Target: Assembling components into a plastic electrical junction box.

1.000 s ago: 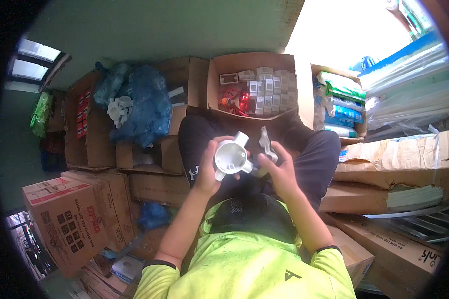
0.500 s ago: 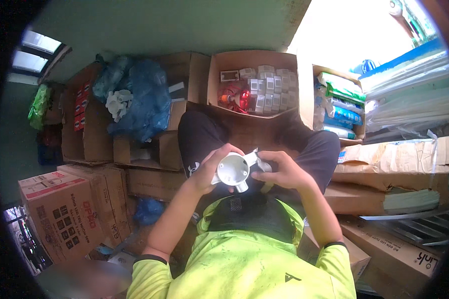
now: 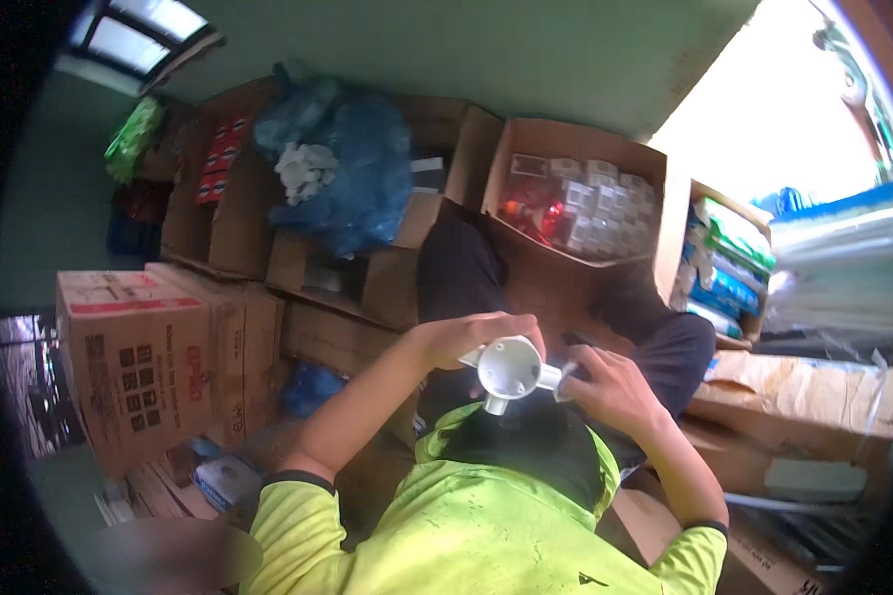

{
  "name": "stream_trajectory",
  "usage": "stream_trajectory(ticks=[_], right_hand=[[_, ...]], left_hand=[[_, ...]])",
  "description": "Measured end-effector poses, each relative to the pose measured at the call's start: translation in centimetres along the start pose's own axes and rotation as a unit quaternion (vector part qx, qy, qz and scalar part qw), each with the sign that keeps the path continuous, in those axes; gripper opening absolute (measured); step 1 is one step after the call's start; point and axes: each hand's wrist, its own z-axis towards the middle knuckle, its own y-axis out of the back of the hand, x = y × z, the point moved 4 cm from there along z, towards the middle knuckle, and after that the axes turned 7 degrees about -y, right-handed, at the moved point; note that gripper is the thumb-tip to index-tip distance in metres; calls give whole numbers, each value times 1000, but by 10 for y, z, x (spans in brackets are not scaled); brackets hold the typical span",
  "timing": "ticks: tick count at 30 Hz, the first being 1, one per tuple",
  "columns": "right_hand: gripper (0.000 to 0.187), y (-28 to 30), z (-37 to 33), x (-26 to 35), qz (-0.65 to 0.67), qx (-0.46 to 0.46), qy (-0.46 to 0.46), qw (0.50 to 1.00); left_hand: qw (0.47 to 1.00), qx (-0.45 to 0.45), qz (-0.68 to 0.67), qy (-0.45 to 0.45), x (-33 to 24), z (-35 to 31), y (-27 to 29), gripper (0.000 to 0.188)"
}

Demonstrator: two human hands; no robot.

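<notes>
A white round plastic conduit junction box (image 3: 509,369) is held up in front of my chest, its open hollow side facing me. One short spout points down toward my shirt, and another reaches right. My left hand (image 3: 486,335) is closed around its upper left rim, with some fingers hidden behind it. Beside the right spout, my right hand (image 3: 605,385) is closed on a pale, blurred piece (image 3: 566,379) that touches or nearly touches the spout end. What that piece is, I cannot make out.
Beyond my knees stands a cardboard box (image 3: 655,243) of white plastic pieces and red items. To its left, a blue plastic bag (image 3: 372,188) holds white fittings (image 3: 306,172). Stacked cartons (image 3: 134,377) rise at left. Long cartons (image 3: 784,392) and a box of wrapped packs (image 3: 729,283) stand right.
The whole view has tilted and shifted. The junction box has turned slightly, and my right hand has moved outward along its right spout. My left hand still grips the rim.
</notes>
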Motion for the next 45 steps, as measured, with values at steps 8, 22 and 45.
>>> stream_trajectory(ticks=[8, 22, 45], right_hand=[[22, 12, 30, -2, 154, 38, -56, 986], [23, -61, 58, -15, 707, 133, -378, 582], [24, -108, 236, -26, 687, -90, -439, 571]], left_hand=[[995, 3, -97, -36, 1, -2, 13, 70], [835, -124, 526, -108, -59, -42, 10, 66], [836, -451, 195, -244, -50, -148, 166, 47]])
